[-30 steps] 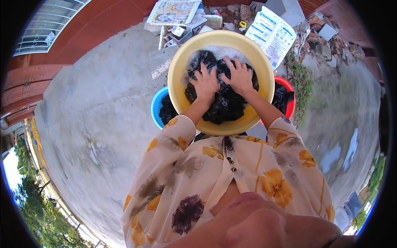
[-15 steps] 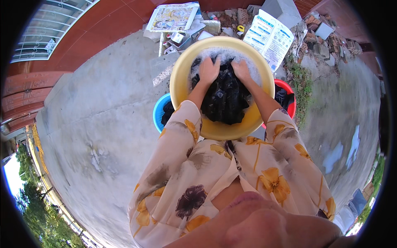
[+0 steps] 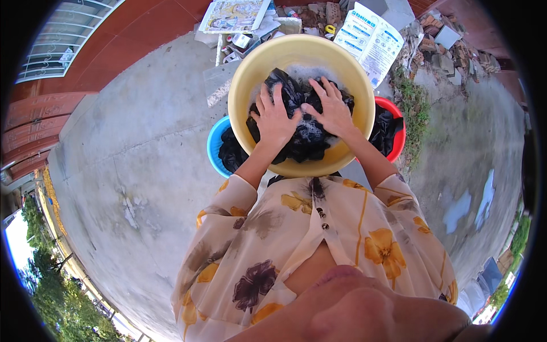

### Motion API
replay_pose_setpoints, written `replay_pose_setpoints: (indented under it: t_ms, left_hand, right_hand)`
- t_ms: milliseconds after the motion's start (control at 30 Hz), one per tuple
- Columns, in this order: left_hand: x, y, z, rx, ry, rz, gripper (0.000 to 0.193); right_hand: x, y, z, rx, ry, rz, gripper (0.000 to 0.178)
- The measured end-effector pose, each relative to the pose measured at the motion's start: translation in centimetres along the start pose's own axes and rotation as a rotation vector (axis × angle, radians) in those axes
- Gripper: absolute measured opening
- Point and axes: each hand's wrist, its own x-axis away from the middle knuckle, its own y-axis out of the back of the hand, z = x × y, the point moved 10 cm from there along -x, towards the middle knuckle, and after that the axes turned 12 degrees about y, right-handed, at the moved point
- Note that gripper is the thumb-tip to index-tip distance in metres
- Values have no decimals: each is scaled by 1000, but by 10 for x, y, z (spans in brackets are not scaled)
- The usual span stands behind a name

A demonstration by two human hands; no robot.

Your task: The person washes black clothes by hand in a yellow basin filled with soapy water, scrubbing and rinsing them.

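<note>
In front of me stands a large yellow basin (image 3: 245, 74) with foamy water in it. Wet black cloth (image 3: 307, 142), dotted with suds, lies bunched inside. My left hand (image 3: 276, 119) rests on the cloth's left part, fingers spread. On the right part lies my right hand (image 3: 330, 111), its fingers also apart and slightly bent. Neither hand is closed round the cloth; both palms face down on it. White suds (image 3: 310, 71) gather along the far side of the water. What lies beneath the cloth is hidden.
A blue basin (image 3: 216, 151) with black cloth stands at the left, a red basin (image 3: 397, 142) with more black cloth at the right. Behind are a white printed sheet (image 3: 370, 43), a picture-covered board (image 3: 233, 16) and brick rubble (image 3: 439, 48). Weeds (image 3: 411, 105) grow beside the rubble.
My hands have come out of the suds at the far side, moved nearer to me and spread open on the cloth. The black cloth has been pushed into a more compact heap.
</note>
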Motion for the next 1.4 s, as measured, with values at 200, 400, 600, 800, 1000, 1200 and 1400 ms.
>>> replay_pose_setpoints:
  t_ms: [200,400,600,800,1000,1200,1400]
  left_hand:
    - [-28,-71,-11,-345,-66,144,62]
    - [-84,-122,2,-416,-133,179,34]
    - [-124,-96,-1,182,-17,111,53]
    - [-96,-20,-17,982,169,395,54]
    - [0,50,-36,85,-238,-55,75]
    - [-7,-47,7,-188,47,253,84]
    - [-48,-75,-13,-264,-118,-45,38]
  right_hand:
    - [-36,-42,-18,203,-54,178,64]
    - [-68,-65,-71,69,-267,314,37]
    - [-62,-69,-99,-141,-16,-206,27]
    - [-42,21,-38,-676,37,-245,22]
    - [1,49,2,-289,-25,-258,49]
    - [-5,-32,3,205,-17,182,51]
    - [-45,-52,-37,258,-50,122,32]
